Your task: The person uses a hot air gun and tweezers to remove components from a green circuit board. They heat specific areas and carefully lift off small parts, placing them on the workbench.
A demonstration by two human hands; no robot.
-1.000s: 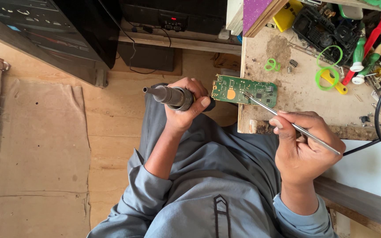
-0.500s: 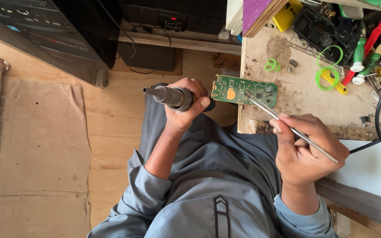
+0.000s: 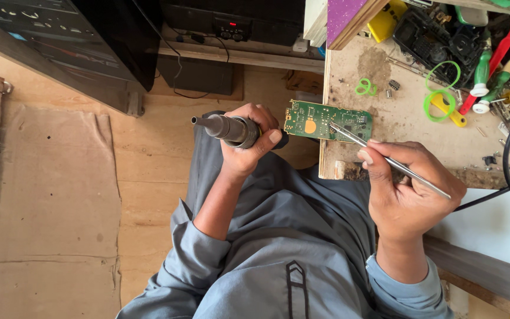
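Head view: circuit board under tweezers, right-hand grip.

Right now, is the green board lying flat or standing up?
Lying flat. The green board rests face-up at the edge of the workbench, with the tweezers touching its top.

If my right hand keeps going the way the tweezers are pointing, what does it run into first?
The right hand aims the tweezers up and left, with the tips already over the green circuit board at the workbench edge. The board comes first, near its middle; whether the tips touch it yet is unclear.
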